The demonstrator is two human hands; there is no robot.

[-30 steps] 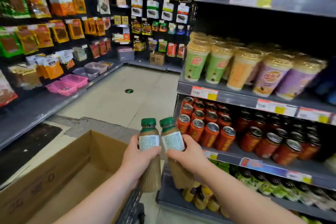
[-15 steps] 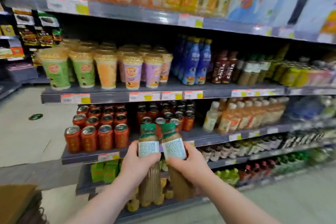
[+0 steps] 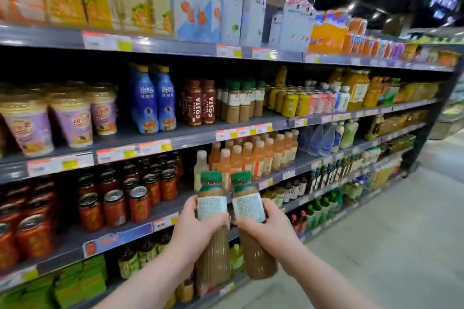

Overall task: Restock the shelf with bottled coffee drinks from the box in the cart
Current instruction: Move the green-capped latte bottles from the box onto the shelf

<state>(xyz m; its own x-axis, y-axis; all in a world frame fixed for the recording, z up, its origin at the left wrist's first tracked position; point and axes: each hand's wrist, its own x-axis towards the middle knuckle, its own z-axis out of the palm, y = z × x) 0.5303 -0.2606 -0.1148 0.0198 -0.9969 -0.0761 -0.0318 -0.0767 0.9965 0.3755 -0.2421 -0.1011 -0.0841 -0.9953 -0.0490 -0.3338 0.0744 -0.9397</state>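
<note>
- Left grip (image 3: pixel 193 228) clamped round the first coffee bottle (image 3: pixel 212 208), right grip (image 3: pixel 268 231) clamped round the second coffee bottle (image 3: pixel 247 206); I hold both upright, well below the Costa bottles (image 3: pixel 202 103)
- Matching green-capped row (image 3: pixel 241 101) stands just right of the Costa bottles; I judge it the target
- Risk: with both grips full, pushing in may topple front stock; the two bottles, held close together, may knock

The left bottle (image 3: pixel 212 208), in the left hand (image 3: pixel 194 231), sits just beside the right bottle (image 3: pixel 248 207), in the right hand (image 3: pixel 272 231), before the shelving (image 3: pixel 195 139). Cans (image 3: pixel 114 207) stand on a shelf to their left; shelved coffee bottles (image 3: pixel 242 105) stand higher up, right of the Costa bottles (image 3: pixel 202 103).
</note>
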